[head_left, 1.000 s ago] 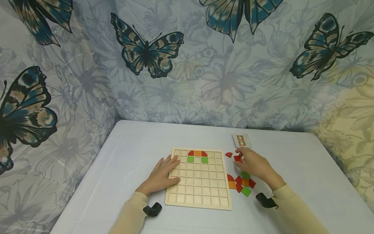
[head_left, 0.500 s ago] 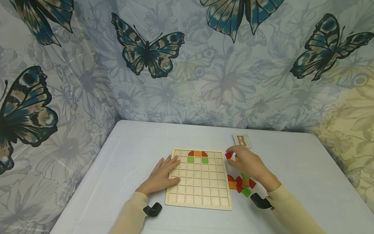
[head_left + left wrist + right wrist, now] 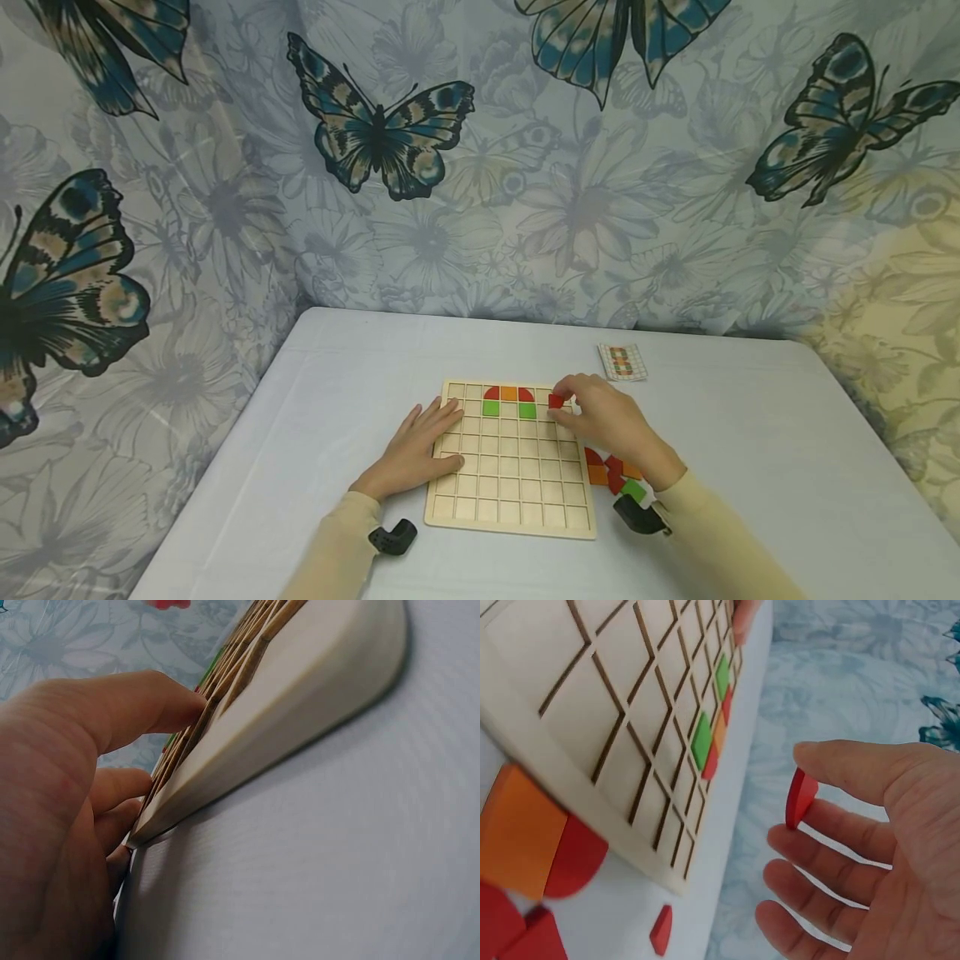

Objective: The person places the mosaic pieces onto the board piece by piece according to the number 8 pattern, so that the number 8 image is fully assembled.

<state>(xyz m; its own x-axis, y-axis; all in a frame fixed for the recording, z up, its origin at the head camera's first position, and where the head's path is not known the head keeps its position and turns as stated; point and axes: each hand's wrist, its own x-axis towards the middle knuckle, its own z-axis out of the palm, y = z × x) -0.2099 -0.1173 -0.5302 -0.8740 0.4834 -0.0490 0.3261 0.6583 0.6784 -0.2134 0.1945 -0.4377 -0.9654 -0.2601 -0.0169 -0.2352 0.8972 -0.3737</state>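
Note:
A wooden grid board (image 3: 510, 492) lies on the table, with red quarter-round tiles, an orange tile (image 3: 508, 394) and two green tiles (image 3: 491, 408) in its far rows. My left hand (image 3: 408, 454) rests on the board's left edge, fingers spread. In the left wrist view its thumb (image 3: 169, 705) touches the grid. My right hand (image 3: 615, 421) pinches a red tile (image 3: 802, 799) with a curved edge between thumb and fingers. It is over the board's far right corner, apart from the grid in the right wrist view.
Loose red, orange (image 3: 597, 475) and green (image 3: 633, 490) tiles lie right of the board, partly hidden by my right arm. Another red tile (image 3: 661, 930) lies by the board's edge. A small pattern card (image 3: 622, 362) sits behind my right hand.
My right hand has moved left from the loose tiles to above the board's far right corner, carrying the red tile. The left hand has stayed in place.

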